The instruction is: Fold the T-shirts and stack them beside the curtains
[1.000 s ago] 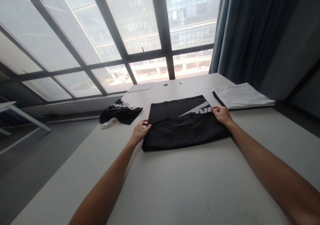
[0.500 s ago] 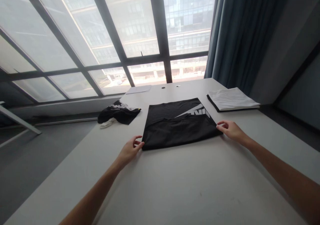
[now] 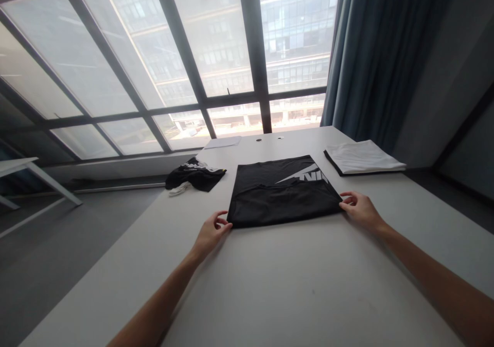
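Observation:
A black T-shirt (image 3: 285, 201) with a large white print lies on the white table in front of me, its near part folded over so that the print is partly covered. My left hand (image 3: 211, 234) is at its near left corner, thumb and fingers curled closed on the edge. At the near right corner, my right hand (image 3: 360, 211) pinches the fabric between thumb and fingers. Both forearms reach in from the bottom of the view.
Crumpled black and white clothing (image 3: 196, 175) lies near the table's left edge. Folded white cloth (image 3: 365, 157) rests over something black at the right. White paper (image 3: 223, 142) lies at the back of the table (image 3: 293, 285). Beyond are windows and a dark curtain (image 3: 366, 59).
The view has turned slightly left, so everything sits further right. Both hands stay at the T-shirt's near corners, and its fold looks nearly the same.

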A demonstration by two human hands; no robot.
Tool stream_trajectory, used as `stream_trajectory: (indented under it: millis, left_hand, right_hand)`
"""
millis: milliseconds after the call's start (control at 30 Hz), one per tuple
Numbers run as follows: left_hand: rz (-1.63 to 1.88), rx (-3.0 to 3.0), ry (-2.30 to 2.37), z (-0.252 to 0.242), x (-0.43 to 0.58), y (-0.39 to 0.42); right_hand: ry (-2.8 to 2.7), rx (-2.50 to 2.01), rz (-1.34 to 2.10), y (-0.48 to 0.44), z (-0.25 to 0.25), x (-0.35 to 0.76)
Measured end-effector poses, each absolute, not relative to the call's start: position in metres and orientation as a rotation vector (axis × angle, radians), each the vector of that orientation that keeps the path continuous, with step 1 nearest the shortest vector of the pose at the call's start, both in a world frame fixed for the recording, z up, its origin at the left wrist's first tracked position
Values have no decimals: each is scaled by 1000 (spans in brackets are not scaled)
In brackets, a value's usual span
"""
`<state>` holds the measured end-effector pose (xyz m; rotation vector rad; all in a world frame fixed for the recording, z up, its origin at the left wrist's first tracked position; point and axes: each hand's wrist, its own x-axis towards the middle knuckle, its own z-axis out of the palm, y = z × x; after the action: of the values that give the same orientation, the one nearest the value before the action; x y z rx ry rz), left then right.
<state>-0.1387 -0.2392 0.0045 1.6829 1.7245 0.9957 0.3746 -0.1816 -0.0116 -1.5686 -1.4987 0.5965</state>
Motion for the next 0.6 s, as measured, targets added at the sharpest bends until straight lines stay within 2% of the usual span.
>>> stream_trajectory:
  millis: [200,400,600]
  left_hand:
    - [977,1689,1722,3,-135,-242]
    - [909,1768,1811,3,-131,-243]
    - [901,1753,1755,6,-137,-239]
  right_hand:
    - [-1529,-1635,669,-183,-22,381]
    - [-1690,-1820,409,-188,-17,379]
    - [-1711,-1800,420,-191,-11,374]
